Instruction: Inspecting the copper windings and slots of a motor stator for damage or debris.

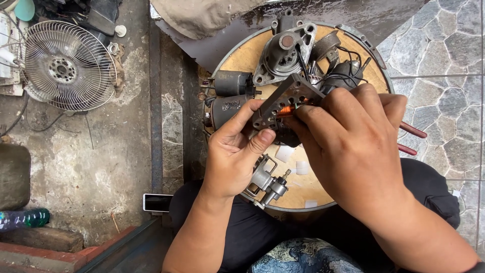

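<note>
Metal plate (pixel 285 98), dark grey and flat, with squared corners and several small drilled holes, is held above the round wooden board (pixel 242 55) at mid-frame. Copper-coloured winding shows through an opening in the plate, bright against the dull, greasy surface. The left hand (pixel 235 151) is closed on the plate's lower edge, thumb pressed up on its near face. The right hand (pixel 353 141) is curled over the plate's right end, fingertips pinching at the winding; what lies under its fingers is hidden.

The board is pale plywood inside a grey metal rim. On it lie a cast grey housing (pixel 283 53) with a round bore, two dark cylindrical motor bodies (pixel 230 96), black wires, and a small silvery fitting (pixel 268 184) just under the left wrist. Red-handled pliers (pixel 411 139) protrude past the right hand.

The floor to the left is rough, stained concrete; to the right, irregular grey stone paving. A round wire fan guard (pixel 68 63) lies at upper left, and a phone (pixel 157 202) rests beside the person's knee.
</note>
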